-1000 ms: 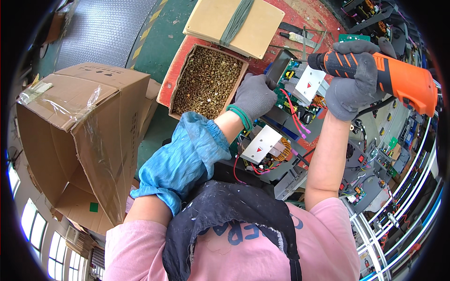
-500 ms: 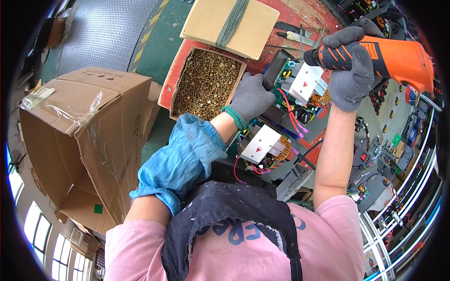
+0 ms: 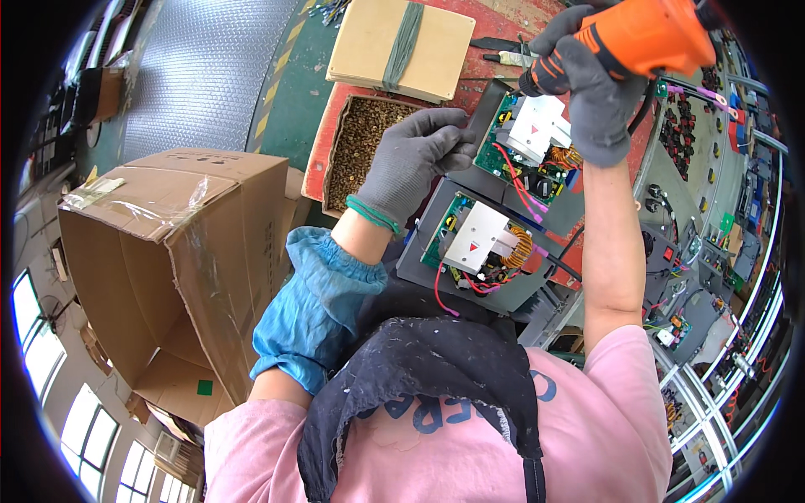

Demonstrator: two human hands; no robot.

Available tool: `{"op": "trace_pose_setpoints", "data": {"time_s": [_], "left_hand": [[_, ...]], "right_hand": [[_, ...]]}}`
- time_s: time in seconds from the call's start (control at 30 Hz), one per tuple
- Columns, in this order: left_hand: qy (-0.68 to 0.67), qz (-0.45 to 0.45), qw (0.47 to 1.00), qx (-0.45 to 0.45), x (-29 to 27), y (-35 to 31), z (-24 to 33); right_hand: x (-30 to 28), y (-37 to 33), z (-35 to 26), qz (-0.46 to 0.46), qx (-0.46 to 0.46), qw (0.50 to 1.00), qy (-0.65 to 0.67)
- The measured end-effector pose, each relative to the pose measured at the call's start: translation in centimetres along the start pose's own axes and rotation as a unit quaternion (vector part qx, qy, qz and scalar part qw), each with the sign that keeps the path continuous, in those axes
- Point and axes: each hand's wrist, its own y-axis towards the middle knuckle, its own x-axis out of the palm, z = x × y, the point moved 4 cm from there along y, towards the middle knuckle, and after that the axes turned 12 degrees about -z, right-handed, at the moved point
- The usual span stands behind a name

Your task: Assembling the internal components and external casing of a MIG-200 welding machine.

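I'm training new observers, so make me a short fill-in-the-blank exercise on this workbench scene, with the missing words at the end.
1. The right hand holds a black and ____ power tool.
2. The left hand wears a grey glove with a ____ cuff.
3. A blue sleeve covers part of the ____ forearm.
4. The white plate nearer the person bears a ____ triangle.

Missing words: orange; green; left; red.
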Motion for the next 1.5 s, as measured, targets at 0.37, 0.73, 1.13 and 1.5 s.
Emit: {"op": "trace_pose_setpoints", "data": {"time_s": [0.37,0.73,1.13,1.5], "left_hand": [[-0.109,-0.065,0.990,-0.063,2.3,-1.6,-0.2],[-0.091,-0.077,0.990,-0.081,6.9,-2.1,-1.0],[-0.118,-0.102,0.983,-0.095,7.8,-1.3,-2.4],[0.178,-0.079,0.980,-0.051,7.1,0.4,0.3]], "right_hand": [[-0.5,-6.7,-11.4,0.105,-0.166,0.971,0.135],[-1.8,-10.8,-15.1,0.139,-0.213,0.959,0.122],[-2.1,-12.0,-15.2,0.154,-0.211,0.960,0.106],[-7.9,-14.0,-11.4,0.307,-0.149,0.936,0.089]]}}
